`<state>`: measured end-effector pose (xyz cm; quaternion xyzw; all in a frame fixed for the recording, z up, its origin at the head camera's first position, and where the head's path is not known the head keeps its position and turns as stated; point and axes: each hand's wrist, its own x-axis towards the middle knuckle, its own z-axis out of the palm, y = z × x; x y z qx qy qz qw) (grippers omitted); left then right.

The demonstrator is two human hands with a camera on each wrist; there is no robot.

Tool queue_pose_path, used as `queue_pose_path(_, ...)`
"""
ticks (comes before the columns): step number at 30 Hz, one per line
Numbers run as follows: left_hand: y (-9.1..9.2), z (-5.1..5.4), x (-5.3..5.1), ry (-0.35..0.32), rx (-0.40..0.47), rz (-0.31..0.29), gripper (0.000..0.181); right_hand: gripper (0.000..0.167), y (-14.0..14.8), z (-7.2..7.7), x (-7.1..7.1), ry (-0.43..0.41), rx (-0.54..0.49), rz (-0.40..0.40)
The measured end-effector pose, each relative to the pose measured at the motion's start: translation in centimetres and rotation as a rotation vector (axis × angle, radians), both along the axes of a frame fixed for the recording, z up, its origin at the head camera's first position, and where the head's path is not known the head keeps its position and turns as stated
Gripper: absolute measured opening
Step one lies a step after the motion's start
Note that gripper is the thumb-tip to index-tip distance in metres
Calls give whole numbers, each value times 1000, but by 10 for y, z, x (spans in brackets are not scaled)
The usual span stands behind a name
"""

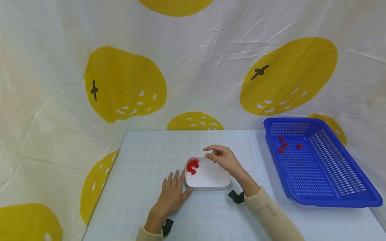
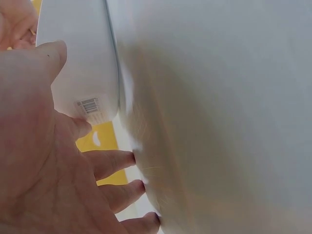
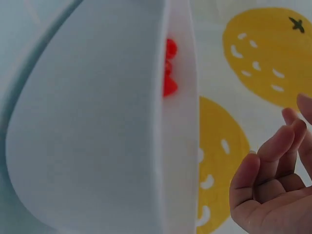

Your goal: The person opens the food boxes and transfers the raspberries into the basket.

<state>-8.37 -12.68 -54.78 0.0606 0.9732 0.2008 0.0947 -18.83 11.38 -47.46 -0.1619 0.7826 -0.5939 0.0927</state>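
Only the head view takes in the bench [image 1: 144, 157] broadly and, at its right, the blue perforated basket [image 1: 346, 203]. Between the hands sits a white tray [image 1: 211, 177], shallow and round-cornered. Lettering on the beige right sleeve [image 1: 280, 221] is too small to read surely. The left hand's [image 1: 173, 196] fingers spread straight beside the tray, thumb touching it; the right hand's [image 1: 224, 159] are loosely bent above it, nothing visibly held. Small bright red pieces [image 1: 193, 171] cluster at the tray's left end; four others lie in the basket. The left wrist view alone reveals a barcode [image 2: 90, 105] on the tray's wall, its fine print illegible.
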Motion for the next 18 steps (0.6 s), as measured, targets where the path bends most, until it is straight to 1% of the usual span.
queue_pose_path(6,-1,-1,-1,-4,3,-5,85,24,-13,-22,-2,-49,17,49)
queue_pose_path(9,-1,-1,-1,-7,8,-7,85,26,-16,-30,-3,-73,24,79)
queue_pose_path(13,-1,1,0,-13,7,-8,84,26,-22,-40,-6,-101,78,98)
queue_pose_path(18,-1,2,1,-9,8,-11,84,25,-29,-47,-6,-93,165,165)
